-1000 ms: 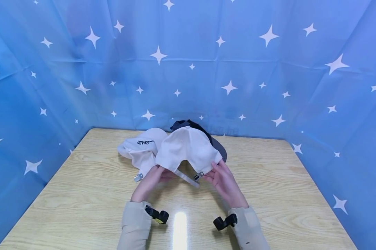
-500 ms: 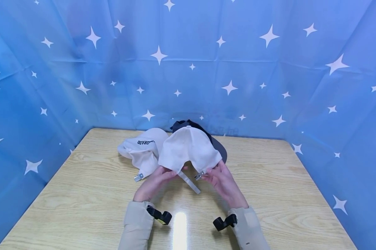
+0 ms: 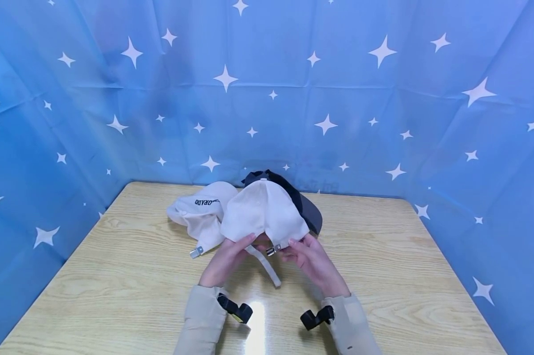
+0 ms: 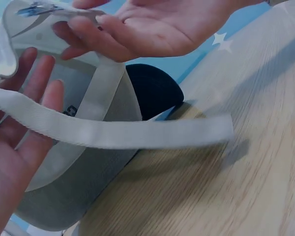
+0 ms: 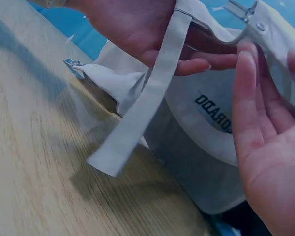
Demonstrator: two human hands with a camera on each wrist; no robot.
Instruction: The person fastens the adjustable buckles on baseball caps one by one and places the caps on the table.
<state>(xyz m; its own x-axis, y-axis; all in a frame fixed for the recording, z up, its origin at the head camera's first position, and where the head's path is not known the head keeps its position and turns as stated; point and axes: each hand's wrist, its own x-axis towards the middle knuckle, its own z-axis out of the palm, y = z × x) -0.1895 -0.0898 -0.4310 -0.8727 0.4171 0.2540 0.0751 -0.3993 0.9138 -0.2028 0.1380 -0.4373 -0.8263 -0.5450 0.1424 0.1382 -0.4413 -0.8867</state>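
A white baseball cap is held up by its back edge, the rear opening facing me. My left hand pinches the edge left of the opening, thumb on the outside. The loose strap crosses in front of its fingers in the left wrist view, its free end hanging. On the other side my right hand pinches the edge beside the metal buckle. Strap and buckle are apart. Dark lettering shows inside the cap in the right wrist view. The brim's underside points away from me.
Left of the held cap lies another white cap with dark lettering and a metal buckle. A dark cap sits behind, partly hidden. The wooden table ends at a blue star-patterned curtain.
My left hand has moved right, towards the right hand, and the cap's rear opening has narrowed. The strap's free end hangs lower. The right hand has shifted slightly left; the other caps stay put.
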